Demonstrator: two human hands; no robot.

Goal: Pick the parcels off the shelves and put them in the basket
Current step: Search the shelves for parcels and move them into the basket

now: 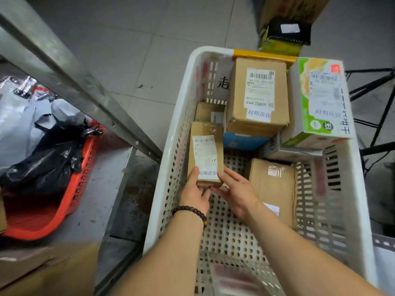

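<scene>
A white perforated plastic basket [171,159] stands on the floor below me. Inside it, near its left wall, is a narrow brown cardboard parcel [205,146] with a white label. Both my hands hold its near end: my left hand [195,193], with a bead bracelet on the wrist, grips the left corner, and my right hand [237,191] grips the right corner from below. Other parcels lie in the basket: a large brown box [259,97], a green and white carton [320,99], a flat brown parcel [274,189] and a small box [210,111].
A metal shelf rail [70,80] runs diagonally at left. On the shelf below it sits a red basket [64,201] with black and grey bags. A cardboard box [49,268] is at bottom left. Yellow-green cartons [282,39] stand beyond the basket. Black stand legs [376,107] lie at right.
</scene>
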